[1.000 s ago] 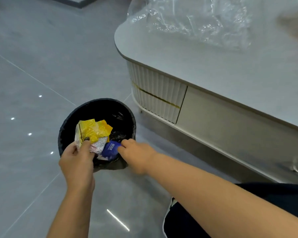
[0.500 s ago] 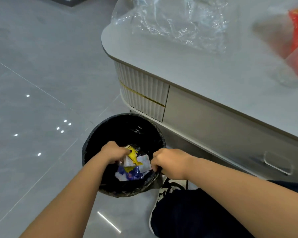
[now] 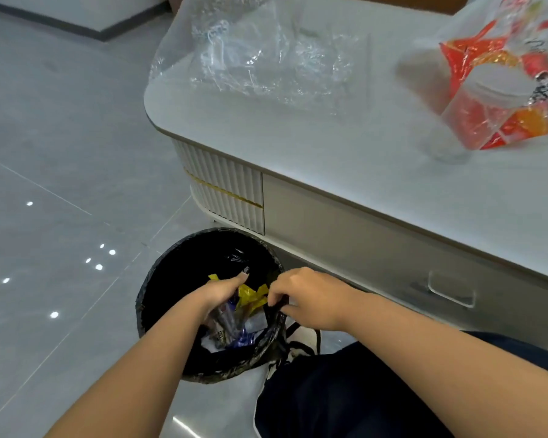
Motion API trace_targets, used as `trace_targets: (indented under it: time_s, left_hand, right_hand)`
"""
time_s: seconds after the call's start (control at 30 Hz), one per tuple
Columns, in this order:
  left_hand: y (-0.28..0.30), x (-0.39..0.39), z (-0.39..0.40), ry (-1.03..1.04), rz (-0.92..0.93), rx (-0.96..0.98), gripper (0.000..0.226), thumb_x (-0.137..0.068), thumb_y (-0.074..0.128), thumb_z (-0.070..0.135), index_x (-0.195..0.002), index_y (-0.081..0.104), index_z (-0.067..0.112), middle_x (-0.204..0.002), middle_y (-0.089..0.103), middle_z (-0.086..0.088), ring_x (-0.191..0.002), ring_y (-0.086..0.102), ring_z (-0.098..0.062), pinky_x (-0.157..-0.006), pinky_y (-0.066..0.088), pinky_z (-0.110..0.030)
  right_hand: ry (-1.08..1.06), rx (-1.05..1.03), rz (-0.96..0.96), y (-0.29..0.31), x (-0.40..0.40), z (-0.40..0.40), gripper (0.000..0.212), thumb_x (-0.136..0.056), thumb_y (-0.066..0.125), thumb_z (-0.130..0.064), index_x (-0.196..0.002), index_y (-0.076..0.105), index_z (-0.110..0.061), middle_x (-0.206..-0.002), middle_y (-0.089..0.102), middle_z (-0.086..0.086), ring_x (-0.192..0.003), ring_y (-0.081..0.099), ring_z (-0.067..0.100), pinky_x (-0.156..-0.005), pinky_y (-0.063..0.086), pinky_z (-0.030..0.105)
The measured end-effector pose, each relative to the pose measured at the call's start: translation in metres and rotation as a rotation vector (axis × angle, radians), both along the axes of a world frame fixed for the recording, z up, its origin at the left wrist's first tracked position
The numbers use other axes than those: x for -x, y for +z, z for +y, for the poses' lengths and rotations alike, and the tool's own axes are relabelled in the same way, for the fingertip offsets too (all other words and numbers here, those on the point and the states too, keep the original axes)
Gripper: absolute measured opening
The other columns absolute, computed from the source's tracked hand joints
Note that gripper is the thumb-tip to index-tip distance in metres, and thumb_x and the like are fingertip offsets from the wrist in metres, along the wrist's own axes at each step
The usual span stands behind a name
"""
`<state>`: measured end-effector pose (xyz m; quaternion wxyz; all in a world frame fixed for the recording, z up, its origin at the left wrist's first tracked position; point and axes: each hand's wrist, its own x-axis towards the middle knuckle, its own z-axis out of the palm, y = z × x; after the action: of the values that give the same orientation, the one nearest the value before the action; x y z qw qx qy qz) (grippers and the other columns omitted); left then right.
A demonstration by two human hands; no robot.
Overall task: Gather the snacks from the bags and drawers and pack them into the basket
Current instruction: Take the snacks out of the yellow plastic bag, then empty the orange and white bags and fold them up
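Pale grey glossy floor tiles, thin grout lines running diagonally, small white ceiling-light reflections dotted at the left. Far top left, a dark skirting strip below a light wall. At the right, a low cream cabinet with a rounded grey-white top, ribbed corner panel with a thin gold band, and a flat closed drawer front with a clear looped handle.

On the cabinet top, a crumpled clear plastic bag toward the far edge, lying flat. Further right, a clear bag of red and orange snack packets, blurred; dark characters on one white packet, not readable.

On the floor just beside the cabinet, a round black basket lined with black plastic. Inside, a heap of small snack wrappers: yellow, blue, silver and white. Printing on them too small and blurred to read.

Left hand down inside the basket, fingers curled into the wrappers, thumb with a dark painted nail stretched out; whether gripping any one wrapper, cannot tell. Right hand at the near right rim, fingertips pinching the black liner edge. Below it, a black-and-white shoe and dark trousers.
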<state>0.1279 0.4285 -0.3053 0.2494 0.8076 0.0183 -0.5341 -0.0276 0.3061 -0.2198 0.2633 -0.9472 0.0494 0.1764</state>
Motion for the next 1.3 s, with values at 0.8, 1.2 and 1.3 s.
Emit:
trace_targets:
  time_s: [0.8,1.2,1.3]
  left_hand:
    - [0.258,0.147,-0.119,-0.432,-0.354,0.614,0.027,-0.091,0.061,0.023,-0.119,0.061,0.020,-0.104,0.071,0.003,-0.090,0.071,-0.008,-0.088,0.056,-0.033]
    - [0.264,0.247,-0.198,-0.373,-0.373,0.772,0.027,-0.092,0.050,0.007,-0.112,0.063,0.020,-0.104,0.072,0.003,-0.094,0.068,-0.010,-0.091,0.056,-0.036]
    - [0.242,0.258,-0.218,-0.352,-0.422,0.786,0.027,-0.093,0.051,0.008,-0.112,0.059,0.025,-0.109,0.068,0.007,-0.097,0.064,-0.007,-0.088,0.055,-0.028]
  right_hand:
    - [-0.588,0.133,-0.478,0.169,0.194,-0.087,0.018,-0.092,0.059,-0.021,-0.105,0.068,-0.030,-0.098,0.062,-0.024,-0.095,0.056,-0.001,-0.089,0.046,0.023]
    - [-0.830,0.135,-0.536,0.175,0.242,-0.116,0.018,-0.092,0.058,-0.029,-0.106,0.067,-0.034,-0.105,0.064,-0.023,-0.096,0.055,-0.002,-0.088,0.047,0.019]
    - [-0.920,0.170,-0.543,0.180,0.249,-0.133,0.017,-0.090,0.059,-0.029,-0.104,0.066,-0.035,-0.099,0.060,-0.027,-0.094,0.056,-0.004,-0.087,0.049,0.019]
